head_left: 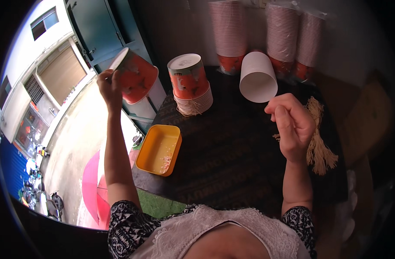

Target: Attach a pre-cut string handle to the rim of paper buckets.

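Cup (140,80) tilts left of the upturned stack (191,84), pinched near its base by the left hand (109,90), seemingly to keep its rim free, while the right hand (293,123) curls closed, contents hidden from me.

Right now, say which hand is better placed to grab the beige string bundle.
Probably the right hand: it is near the string bundle, though whether it's empty is unclear; the left hand is farther off, holding a red cup.

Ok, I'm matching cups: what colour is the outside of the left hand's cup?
Mostly orange-red with darker patches; the cup shows best in the head view.
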A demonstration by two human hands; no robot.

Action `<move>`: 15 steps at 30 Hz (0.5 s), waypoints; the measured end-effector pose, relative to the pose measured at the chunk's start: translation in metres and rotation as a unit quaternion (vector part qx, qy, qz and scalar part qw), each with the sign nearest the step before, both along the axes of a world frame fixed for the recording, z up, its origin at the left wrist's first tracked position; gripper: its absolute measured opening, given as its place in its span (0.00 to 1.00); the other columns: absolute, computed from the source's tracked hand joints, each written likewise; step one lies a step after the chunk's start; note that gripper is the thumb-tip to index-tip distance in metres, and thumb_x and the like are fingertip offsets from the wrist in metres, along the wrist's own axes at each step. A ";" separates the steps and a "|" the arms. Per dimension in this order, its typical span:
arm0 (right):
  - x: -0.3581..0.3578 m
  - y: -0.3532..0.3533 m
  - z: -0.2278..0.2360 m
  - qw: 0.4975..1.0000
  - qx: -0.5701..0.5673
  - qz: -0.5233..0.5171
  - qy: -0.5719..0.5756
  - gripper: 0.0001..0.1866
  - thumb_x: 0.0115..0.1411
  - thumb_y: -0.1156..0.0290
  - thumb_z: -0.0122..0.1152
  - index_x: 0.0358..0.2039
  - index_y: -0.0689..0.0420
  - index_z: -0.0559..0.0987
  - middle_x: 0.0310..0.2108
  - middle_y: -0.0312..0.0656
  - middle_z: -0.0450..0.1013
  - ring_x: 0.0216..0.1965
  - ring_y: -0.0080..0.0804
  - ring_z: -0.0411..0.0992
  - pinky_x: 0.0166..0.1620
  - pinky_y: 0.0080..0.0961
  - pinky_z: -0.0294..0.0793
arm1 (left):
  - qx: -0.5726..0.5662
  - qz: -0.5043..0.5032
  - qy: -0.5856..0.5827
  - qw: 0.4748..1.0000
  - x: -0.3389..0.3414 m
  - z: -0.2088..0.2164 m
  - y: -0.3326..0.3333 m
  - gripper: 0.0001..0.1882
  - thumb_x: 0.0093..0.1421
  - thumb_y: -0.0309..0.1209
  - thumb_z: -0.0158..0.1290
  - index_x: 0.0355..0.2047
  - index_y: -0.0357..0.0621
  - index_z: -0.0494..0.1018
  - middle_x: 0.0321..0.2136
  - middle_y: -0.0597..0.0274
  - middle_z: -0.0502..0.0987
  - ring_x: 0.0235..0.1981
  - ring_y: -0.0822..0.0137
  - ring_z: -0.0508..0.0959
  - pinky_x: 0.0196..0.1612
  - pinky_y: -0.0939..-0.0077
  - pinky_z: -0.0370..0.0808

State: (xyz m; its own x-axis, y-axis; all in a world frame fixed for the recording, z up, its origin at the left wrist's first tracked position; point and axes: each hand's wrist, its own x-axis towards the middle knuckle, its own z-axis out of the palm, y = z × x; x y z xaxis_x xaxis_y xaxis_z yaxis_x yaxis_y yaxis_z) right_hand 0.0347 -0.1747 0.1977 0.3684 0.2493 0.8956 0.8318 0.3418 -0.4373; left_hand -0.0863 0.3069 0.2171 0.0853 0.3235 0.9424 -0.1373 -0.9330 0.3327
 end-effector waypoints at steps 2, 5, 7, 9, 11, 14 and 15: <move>0.002 -0.003 -0.001 1.000 -0.008 -0.024 -0.016 0.06 0.60 0.80 0.51 0.27 0.65 0.75 0.26 0.36 0.72 0.22 0.17 0.64 0.27 0.14 0.63 | -0.041 -0.033 -0.022 0.998 0.025 -0.011 0.009 0.10 0.58 0.30 0.58 0.34 0.38 0.69 0.36 0.57 0.73 0.36 0.69 0.73 0.43 0.76 0.71; 0.002 -0.005 0.000 0.998 -0.016 -0.045 -0.028 0.06 0.60 0.80 0.51 0.27 0.65 0.75 0.26 0.37 0.72 0.23 0.18 0.66 0.28 0.14 0.65 | -0.098 -0.059 -0.050 0.992 0.048 -0.013 0.009 0.11 0.58 0.31 0.58 0.33 0.37 0.70 0.30 0.61 0.74 0.31 0.73 0.72 0.38 0.79 0.71; 0.001 -0.006 0.000 0.998 -0.032 -0.052 -0.024 0.06 0.60 0.80 0.51 0.27 0.65 0.75 0.26 0.38 0.72 0.23 0.18 0.66 0.28 0.15 0.65 | -0.130 -0.069 -0.057 0.987 0.065 -0.010 0.007 0.11 0.58 0.32 0.58 0.33 0.38 0.70 0.29 0.62 0.74 0.30 0.74 0.72 0.36 0.80 0.71; 0.001 -0.007 -0.001 0.997 -0.050 -0.060 -0.027 0.05 0.59 0.81 0.52 0.27 0.65 0.75 0.27 0.39 0.72 0.23 0.19 0.67 0.27 0.15 0.66 | -0.135 -0.097 -0.062 0.984 0.079 -0.005 0.008 0.12 0.58 0.33 0.58 0.33 0.38 0.70 0.27 0.63 0.73 0.30 0.74 0.71 0.35 0.80 0.70; 0.001 -0.006 0.000 0.995 -0.055 -0.068 -0.049 0.05 0.58 0.81 0.52 0.27 0.65 0.75 0.27 0.40 0.72 0.22 0.20 0.68 0.26 0.15 0.66 | -0.126 -0.103 -0.052 0.985 0.090 -0.002 0.007 0.12 0.58 0.33 0.58 0.33 0.38 0.70 0.27 0.63 0.73 0.29 0.73 0.71 0.35 0.79 0.70; 0.002 -0.004 0.002 0.991 -0.059 -0.081 -0.092 0.04 0.57 0.83 0.53 0.26 0.65 0.74 0.26 0.41 0.72 0.21 0.21 0.69 0.23 0.16 0.67 | -0.099 -0.084 -0.019 0.991 0.112 -0.005 0.024 0.14 0.57 0.34 0.59 0.34 0.37 0.71 0.31 0.57 0.72 0.31 0.69 0.72 0.37 0.74 0.71; 0.001 -0.004 0.001 0.990 -0.065 -0.088 -0.093 0.03 0.56 0.83 0.53 0.26 0.65 0.75 0.25 0.41 0.72 0.20 0.21 0.69 0.23 0.17 0.67 | -0.093 -0.099 -0.017 0.991 0.119 -0.003 0.018 0.14 0.56 0.35 0.59 0.34 0.37 0.71 0.31 0.58 0.73 0.31 0.69 0.72 0.37 0.74 0.71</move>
State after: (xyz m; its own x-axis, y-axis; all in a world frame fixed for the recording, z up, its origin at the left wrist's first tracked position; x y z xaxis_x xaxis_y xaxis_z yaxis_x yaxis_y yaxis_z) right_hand 0.0362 -0.1790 0.1990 0.2477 0.3130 0.9169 0.9437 0.1363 -0.3015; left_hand 0.0325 0.3248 0.2137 0.1342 0.4725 0.8710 -0.3252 -0.8093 0.4892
